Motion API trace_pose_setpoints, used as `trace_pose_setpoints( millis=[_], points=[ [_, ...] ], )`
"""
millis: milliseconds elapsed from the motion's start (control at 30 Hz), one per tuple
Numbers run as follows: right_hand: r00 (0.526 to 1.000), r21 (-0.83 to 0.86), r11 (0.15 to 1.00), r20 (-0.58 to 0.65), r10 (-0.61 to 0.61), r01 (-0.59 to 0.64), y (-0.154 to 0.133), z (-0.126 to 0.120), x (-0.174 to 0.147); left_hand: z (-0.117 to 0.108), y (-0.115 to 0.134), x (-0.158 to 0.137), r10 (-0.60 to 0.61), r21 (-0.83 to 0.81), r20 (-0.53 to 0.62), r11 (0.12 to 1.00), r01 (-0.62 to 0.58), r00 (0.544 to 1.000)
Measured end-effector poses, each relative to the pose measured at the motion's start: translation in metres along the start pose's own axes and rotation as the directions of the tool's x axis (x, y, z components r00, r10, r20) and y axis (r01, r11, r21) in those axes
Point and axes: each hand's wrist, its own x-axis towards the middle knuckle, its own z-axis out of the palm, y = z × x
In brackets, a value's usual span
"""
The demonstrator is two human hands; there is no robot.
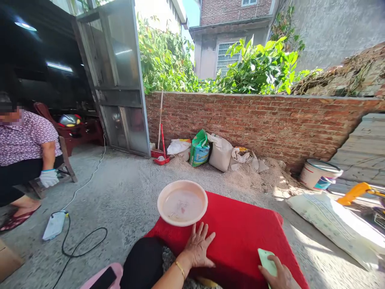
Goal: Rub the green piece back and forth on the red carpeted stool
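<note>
My left hand (pixel 200 245), with a gold bracelet at the wrist, rests with fingers spread on a red cloth (pixel 240 224) that covers a low table. Just beyond its fingertips stands a pale pink plastic basin (pixel 162 212), with cloudy liquid and a small reddish bit inside. At the right side of the cloth, my right hand (pixel 279 273) grips a pale green phone (pixel 265 259), thumb and fingers around its lower part. The phone's far end lies over the cloth.
To the left sits a person (pixel 28 138) wearing a white glove. A power strip (pixel 54 225) with cables lies on the concrete floor. Several sacks (pixel 221 152) and a red dustpan (pixel 161 159) line the brick wall. Right are a bucket (pixel 319 174) and a large sack (pixel 333 224).
</note>
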Motion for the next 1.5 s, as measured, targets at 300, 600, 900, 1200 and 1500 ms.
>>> trace_pose_setpoints(
  millis=[300,600,900,1200,1500],
  points=[
    [0.985,0.01,0.988,0.08,0.15,-0.151,-0.005,0.001,0.007,0.0,0.002,0.001,-0.043,0.089,0.013,0.995,0.042,0.999],
    [0.989,0.055,0.989,0.067,0.135,-0.138,0.001,0.006,0.012,-0.004,0.004,0.001,-0.065,0.123,0.035,0.991,0.06,0.997],
    [0.983,0.029,0.985,0.07,0.168,-0.171,0.002,0.02,0.016,-0.006,0.005,0.0,-0.081,0.111,0.046,0.991,0.076,0.996],
    [0.99,0.097,0.987,-0.041,0.132,-0.127,0.008,0.024,0.013,-0.006,0.004,-0.002,-0.064,0.066,0.021,0.996,0.063,0.998],
    [0.994,0.113,0.991,-0.073,0.077,-0.069,0.009,0.021,0.005,-0.007,0.006,-0.003,-0.068,0.081,0.032,0.995,0.065,0.997]
  ],
)
